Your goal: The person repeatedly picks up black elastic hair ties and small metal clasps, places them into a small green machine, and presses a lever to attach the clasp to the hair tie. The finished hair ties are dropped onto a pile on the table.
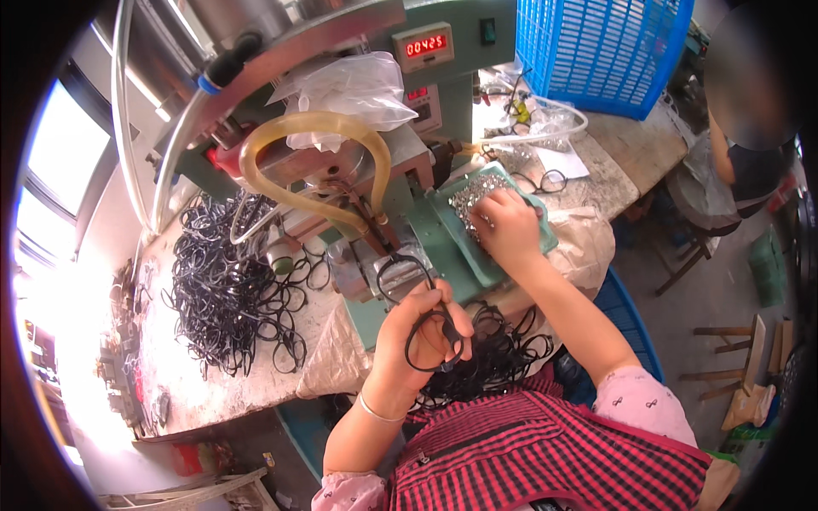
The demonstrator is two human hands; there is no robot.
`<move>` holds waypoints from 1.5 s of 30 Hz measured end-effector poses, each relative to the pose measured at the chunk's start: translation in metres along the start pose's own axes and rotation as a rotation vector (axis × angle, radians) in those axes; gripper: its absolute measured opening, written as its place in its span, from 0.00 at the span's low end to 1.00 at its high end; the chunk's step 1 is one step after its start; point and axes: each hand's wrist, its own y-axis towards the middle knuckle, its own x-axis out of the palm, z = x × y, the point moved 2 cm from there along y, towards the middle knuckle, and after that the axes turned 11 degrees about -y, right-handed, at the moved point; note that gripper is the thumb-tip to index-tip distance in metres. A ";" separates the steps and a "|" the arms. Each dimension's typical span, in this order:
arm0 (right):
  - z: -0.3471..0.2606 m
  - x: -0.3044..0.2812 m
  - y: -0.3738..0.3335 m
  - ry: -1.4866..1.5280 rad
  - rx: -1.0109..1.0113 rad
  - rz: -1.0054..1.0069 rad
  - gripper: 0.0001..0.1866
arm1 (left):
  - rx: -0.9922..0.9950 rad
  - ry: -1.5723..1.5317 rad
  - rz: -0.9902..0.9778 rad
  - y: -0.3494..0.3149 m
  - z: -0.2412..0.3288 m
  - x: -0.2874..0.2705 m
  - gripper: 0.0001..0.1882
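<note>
My left hand [423,330] is closed around black loop-shaped bands [411,347], just in front of a green press machine [364,317]. One loop [392,266] reaches up from these fingers to the machine's metal jaws [383,237]. To the right, my right hand [509,226] reaches into a green tray [484,271]. Its curled fingers touch a heap of small shiny metal pieces [477,192], and the fingertips are partly hidden. A large tangle of black bands [226,285] lies left of the machine. More bands [494,345] are heaped below my hands, near my checked apron.
A curved yellowish hose [317,121] and a clear plastic bag [358,89] are by the machine head. Red digits glow on a counter [425,46]. A blue plastic basket [601,51] stands at the back right. Another person [754,166] is at the far right, near wooden stools [740,362].
</note>
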 end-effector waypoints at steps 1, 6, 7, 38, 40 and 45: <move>-0.008 0.011 0.011 -0.019 -0.031 0.019 0.03 | -0.009 -0.009 -0.035 0.002 0.000 -0.007 0.11; -0.018 0.043 0.036 -0.174 -0.070 0.008 0.04 | -0.005 0.114 -0.015 -0.006 0.001 -0.007 0.15; -0.010 0.037 0.027 -0.185 -0.067 -0.032 0.04 | -0.036 0.132 -0.001 -0.019 0.000 -0.006 0.17; -0.065 -0.078 0.023 0.640 -0.146 -0.058 0.09 | 0.796 0.471 0.609 -0.022 0.133 -0.138 0.08; -0.083 -0.055 0.026 0.777 0.082 -0.112 0.13 | 0.831 0.314 0.612 -0.031 0.125 -0.144 0.04; -0.097 -0.047 0.020 0.895 0.262 -0.191 0.24 | 0.913 0.306 0.467 -0.046 0.082 -0.147 0.05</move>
